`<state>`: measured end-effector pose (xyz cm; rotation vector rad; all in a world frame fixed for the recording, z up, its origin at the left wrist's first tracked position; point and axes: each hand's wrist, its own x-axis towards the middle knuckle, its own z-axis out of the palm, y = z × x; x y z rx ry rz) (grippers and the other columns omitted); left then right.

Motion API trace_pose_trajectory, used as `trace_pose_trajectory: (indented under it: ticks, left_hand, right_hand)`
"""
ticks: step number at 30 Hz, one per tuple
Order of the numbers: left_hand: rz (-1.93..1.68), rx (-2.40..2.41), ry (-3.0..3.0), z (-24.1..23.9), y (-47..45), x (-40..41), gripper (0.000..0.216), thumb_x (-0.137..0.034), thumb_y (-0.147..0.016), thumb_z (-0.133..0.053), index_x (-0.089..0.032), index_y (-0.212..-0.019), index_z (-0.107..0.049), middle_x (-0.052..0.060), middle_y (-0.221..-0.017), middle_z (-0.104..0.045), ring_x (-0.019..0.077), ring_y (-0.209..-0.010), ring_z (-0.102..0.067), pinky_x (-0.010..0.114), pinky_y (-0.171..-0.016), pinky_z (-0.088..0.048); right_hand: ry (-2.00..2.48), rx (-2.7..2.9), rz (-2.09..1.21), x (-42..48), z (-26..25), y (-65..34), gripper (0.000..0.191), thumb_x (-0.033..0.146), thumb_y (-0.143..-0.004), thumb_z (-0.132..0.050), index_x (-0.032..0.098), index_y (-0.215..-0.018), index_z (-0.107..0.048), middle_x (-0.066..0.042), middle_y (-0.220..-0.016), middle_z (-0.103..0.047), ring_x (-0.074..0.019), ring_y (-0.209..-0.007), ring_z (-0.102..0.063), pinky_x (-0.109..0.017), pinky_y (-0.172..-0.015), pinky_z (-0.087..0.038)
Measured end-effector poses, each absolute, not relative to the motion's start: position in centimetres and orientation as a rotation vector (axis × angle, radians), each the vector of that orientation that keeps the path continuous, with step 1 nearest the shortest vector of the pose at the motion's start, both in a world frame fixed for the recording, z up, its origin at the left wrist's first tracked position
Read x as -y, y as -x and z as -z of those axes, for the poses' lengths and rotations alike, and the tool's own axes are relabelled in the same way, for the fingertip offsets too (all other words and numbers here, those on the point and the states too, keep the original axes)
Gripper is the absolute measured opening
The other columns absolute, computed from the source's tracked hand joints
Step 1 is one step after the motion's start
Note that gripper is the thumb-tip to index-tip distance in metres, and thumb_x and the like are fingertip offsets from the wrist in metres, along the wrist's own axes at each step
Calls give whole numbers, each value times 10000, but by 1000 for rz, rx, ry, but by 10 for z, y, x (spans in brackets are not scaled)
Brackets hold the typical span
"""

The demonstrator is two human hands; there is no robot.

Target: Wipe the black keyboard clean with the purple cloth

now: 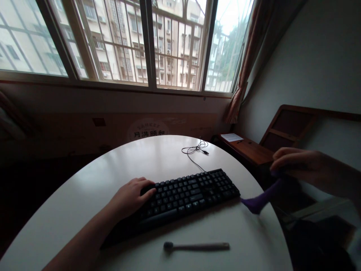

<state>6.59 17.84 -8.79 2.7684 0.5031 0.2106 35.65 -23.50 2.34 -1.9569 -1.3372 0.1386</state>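
Observation:
A black keyboard (pixel 194 192) lies at a slant on the white round table (pixel 107 180). My left hand (pixel 132 195) grips its left end, thumb over the keys and fingers near the far edge. To the right, off the table's edge, my right hand (pixel 299 165) is closed on a purple cloth (pixel 262 197). The cloth hangs down, its lower end close to the keyboard's right corner. In front of the keyboard lies a toothbrush (pixel 197 246) with a dark bristle head pointing left.
The keyboard's thin cable (pixel 194 148) is loosely coiled, with its USB plug at the table's far side. Beyond the table stand a wooden bench-like piece (pixel 254 150) with a paper sheet (pixel 231 137) on it, a curtain (pixel 239 90) and a barred window (pixel 175 52).

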Motion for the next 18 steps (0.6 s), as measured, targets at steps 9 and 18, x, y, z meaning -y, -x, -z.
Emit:
trace_pose_trajectory:
  ticks: [9,18]
  left_hand:
    - [-198,-517,-2769,88,-66,-179,446,-533,-879,-437,-245,-1104,-692,68,-1134,-686,267,-1057,-615,388,-924,-475]
    - [-167,-530,-2734,87,-66,-178,440,-537,-871,-439,-258,-1100,-692,66,-1137,-683,269,-1060,-610,394,-930,-472]
  right_hand:
    - [1402,1306,-695,221,-10,-351,556,632,-743,-628,207,-439,-440,-43,-609,-483,-121,-502,-452,-278,-441,-354]
    - [1815,1418,-762,123,42,-361,195,347,-752,-700,162,-800,-662,-23,-773,-650,-154,-706,-595,-260,-653,-475]
